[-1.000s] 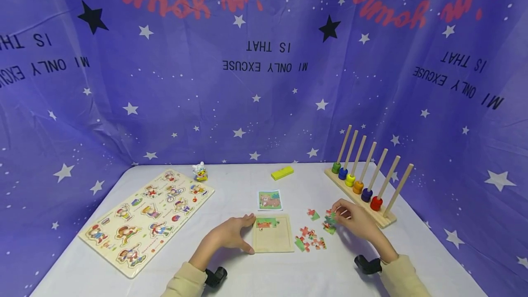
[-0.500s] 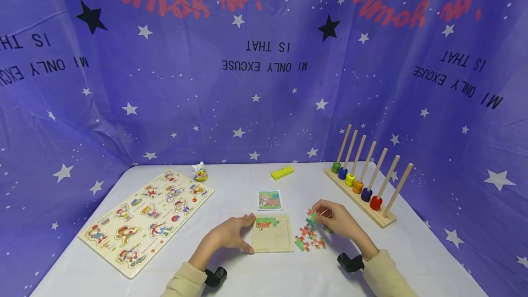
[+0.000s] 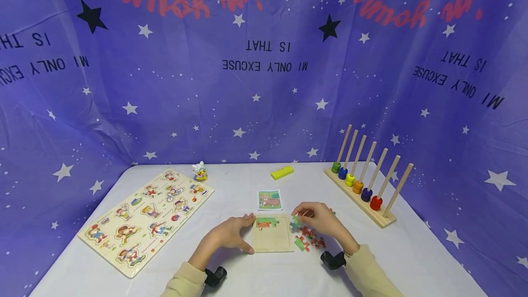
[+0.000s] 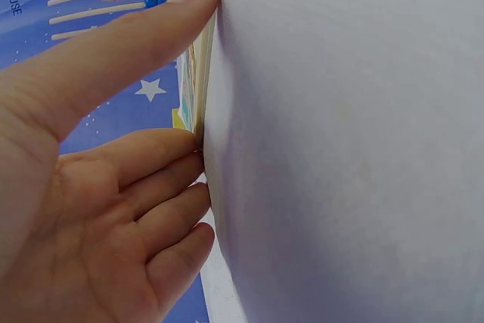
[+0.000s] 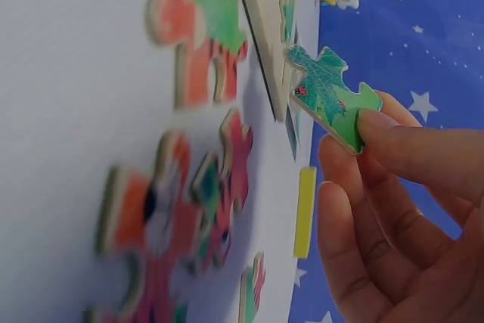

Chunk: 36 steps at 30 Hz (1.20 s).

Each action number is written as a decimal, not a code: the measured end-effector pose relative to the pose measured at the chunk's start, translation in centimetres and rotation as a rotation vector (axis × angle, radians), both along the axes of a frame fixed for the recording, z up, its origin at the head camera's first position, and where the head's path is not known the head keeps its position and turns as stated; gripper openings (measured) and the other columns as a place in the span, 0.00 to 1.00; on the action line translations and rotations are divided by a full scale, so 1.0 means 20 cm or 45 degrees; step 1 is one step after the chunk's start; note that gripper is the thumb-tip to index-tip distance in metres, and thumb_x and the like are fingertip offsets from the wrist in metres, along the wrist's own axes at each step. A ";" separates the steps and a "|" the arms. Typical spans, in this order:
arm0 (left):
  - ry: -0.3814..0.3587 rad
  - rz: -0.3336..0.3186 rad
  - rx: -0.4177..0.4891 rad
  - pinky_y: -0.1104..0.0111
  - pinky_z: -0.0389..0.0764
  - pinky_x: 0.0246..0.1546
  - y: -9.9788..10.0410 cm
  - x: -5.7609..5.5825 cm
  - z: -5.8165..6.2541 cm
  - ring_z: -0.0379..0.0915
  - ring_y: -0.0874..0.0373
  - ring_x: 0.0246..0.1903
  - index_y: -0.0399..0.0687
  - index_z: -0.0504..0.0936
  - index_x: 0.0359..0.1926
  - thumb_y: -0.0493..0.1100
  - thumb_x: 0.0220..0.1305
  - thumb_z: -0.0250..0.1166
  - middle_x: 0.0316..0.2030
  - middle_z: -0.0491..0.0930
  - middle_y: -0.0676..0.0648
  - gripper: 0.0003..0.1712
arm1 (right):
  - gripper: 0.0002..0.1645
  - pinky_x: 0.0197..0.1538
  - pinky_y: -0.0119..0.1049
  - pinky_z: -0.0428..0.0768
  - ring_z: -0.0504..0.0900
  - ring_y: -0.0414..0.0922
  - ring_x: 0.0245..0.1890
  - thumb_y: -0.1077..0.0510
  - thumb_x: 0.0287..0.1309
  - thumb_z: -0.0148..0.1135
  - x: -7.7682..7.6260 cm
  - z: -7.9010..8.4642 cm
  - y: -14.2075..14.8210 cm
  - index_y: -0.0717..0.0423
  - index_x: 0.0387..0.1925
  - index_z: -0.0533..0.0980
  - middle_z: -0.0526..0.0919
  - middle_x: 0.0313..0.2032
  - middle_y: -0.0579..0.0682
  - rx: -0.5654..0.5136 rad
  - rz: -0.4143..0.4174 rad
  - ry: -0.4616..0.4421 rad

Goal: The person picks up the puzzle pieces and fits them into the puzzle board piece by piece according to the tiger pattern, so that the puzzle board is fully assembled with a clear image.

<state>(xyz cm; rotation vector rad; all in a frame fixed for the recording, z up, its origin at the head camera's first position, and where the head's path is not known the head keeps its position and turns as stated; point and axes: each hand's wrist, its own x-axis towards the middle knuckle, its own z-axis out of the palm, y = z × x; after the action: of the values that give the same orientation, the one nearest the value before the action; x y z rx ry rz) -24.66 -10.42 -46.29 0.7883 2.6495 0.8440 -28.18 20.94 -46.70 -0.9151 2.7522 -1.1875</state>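
In the head view my right hand is at the right side of a square wooden puzzle tray. Its thumb and fingertips pinch a green jigsaw piece with small ladybugs, raised above the table in the right wrist view. My left hand touches the tray's left side, thumb at the near corner and fingers at the far one. A few joined pieces lie in the tray's upper left corner. Several loose orange and green pieces lie beneath and beside my right hand, partly hidden by it.
A picture card lies behind the tray, with a yellow block farther back. On the left are a large picture board and a small figurine. A pegged rack with coloured beads stands at the right.
My right hand has moved left from the far side of the loose pieces toward the tray, carrying the green jigsaw piece. My left hand has stayed at the tray's edge.
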 end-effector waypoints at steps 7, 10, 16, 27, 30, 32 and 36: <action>-0.016 0.006 -0.002 0.47 0.56 0.68 0.00 0.00 0.00 0.55 0.40 0.68 0.33 0.66 0.66 0.48 0.41 0.80 0.69 0.61 0.38 0.53 | 0.07 0.37 0.32 0.82 0.81 0.36 0.32 0.61 0.61 0.63 -0.02 0.01 -0.06 0.52 0.40 0.85 0.84 0.34 0.40 0.017 0.028 -0.011; -0.017 0.005 -0.001 0.47 0.56 0.68 0.00 0.00 0.00 0.55 0.40 0.68 0.33 0.66 0.66 0.48 0.41 0.79 0.69 0.61 0.38 0.53 | 0.08 0.35 0.32 0.81 0.80 0.36 0.31 0.63 0.61 0.62 -0.03 0.00 -0.09 0.52 0.40 0.85 0.85 0.35 0.42 0.018 0.047 -0.023; -0.019 0.002 0.000 0.47 0.56 0.68 0.00 0.00 0.00 0.55 0.39 0.68 0.33 0.66 0.67 0.48 0.41 0.79 0.69 0.61 0.38 0.53 | 0.09 0.38 0.32 0.81 0.81 0.36 0.34 0.64 0.61 0.62 -0.05 0.01 -0.14 0.52 0.40 0.85 0.86 0.37 0.44 0.038 0.074 -0.029; -0.017 -0.002 -0.008 0.47 0.56 0.68 0.00 0.00 0.00 0.55 0.39 0.68 0.33 0.66 0.67 0.48 0.41 0.79 0.69 0.61 0.38 0.53 | 0.06 0.32 0.30 0.79 0.78 0.35 0.28 0.62 0.59 0.65 -0.13 -0.02 -0.20 0.52 0.36 0.85 0.85 0.31 0.39 0.099 0.103 -0.021; -0.015 -0.002 -0.008 0.48 0.57 0.68 0.00 0.00 0.00 0.55 0.39 0.68 0.33 0.66 0.67 0.48 0.42 0.79 0.69 0.61 0.38 0.53 | 0.05 0.30 0.29 0.78 0.77 0.34 0.25 0.63 0.59 0.65 -0.15 -0.03 -0.21 0.52 0.34 0.85 0.85 0.31 0.39 0.109 0.110 -0.033; -0.016 -0.002 -0.005 0.48 0.57 0.68 0.00 0.00 0.00 0.55 0.39 0.68 0.32 0.66 0.67 0.48 0.42 0.79 0.69 0.61 0.38 0.52 | 0.05 0.29 0.29 0.77 0.76 0.34 0.25 0.63 0.59 0.65 -0.15 -0.03 -0.21 0.53 0.33 0.85 0.85 0.31 0.40 0.118 0.114 -0.037; -0.007 -0.003 -0.002 0.48 0.57 0.68 0.00 0.00 0.00 0.55 0.39 0.68 0.32 0.66 0.66 0.48 0.41 0.79 0.69 0.61 0.37 0.52 | 0.04 0.30 0.29 0.76 0.75 0.35 0.26 0.63 0.58 0.65 -0.16 -0.03 -0.23 0.53 0.32 0.85 0.85 0.31 0.41 0.134 0.116 -0.039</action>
<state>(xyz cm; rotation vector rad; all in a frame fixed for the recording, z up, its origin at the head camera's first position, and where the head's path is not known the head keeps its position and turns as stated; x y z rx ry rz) -24.69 -10.43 -46.35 0.7874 2.6433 0.8423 -31.39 16.35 -47.28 -0.9904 2.6880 -1.0239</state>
